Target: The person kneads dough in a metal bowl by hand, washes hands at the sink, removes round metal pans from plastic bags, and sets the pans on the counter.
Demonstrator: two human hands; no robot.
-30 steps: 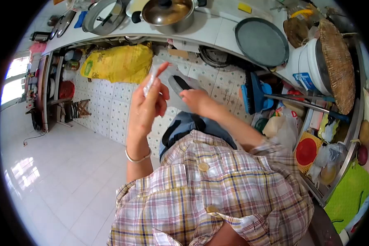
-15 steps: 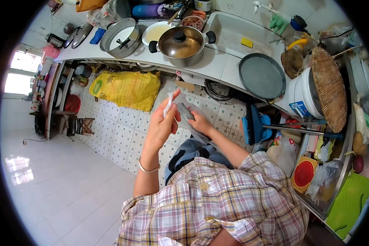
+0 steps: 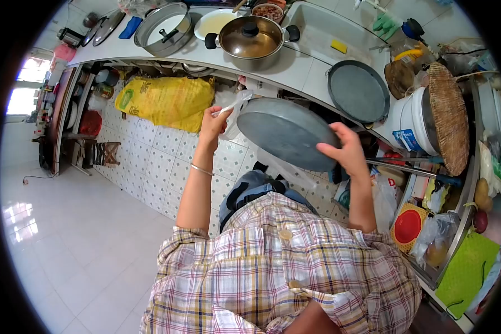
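Observation:
A round grey metal pan is held tilted in front of my body. My right hand grips its right edge, the thumb lying over the base and the fingers behind the rim. My left hand pinches the edge of a clear plastic bag just left of the pan. More of that thin plastic shows below and behind the pan; whether the pan is partly inside the bag I cannot tell. Both hands are above the tiled floor, short of the counter.
A lidded pot, a wide steamer pan and a second round grey pan rest on the counter. Behind them is a sink with a yellow sponge. A yellow sack lies beneath the counter.
My right hand has moved right and the grey pan has swung up into full view. My left hand has shifted slightly left and up, stretching the plastic bag's edge.

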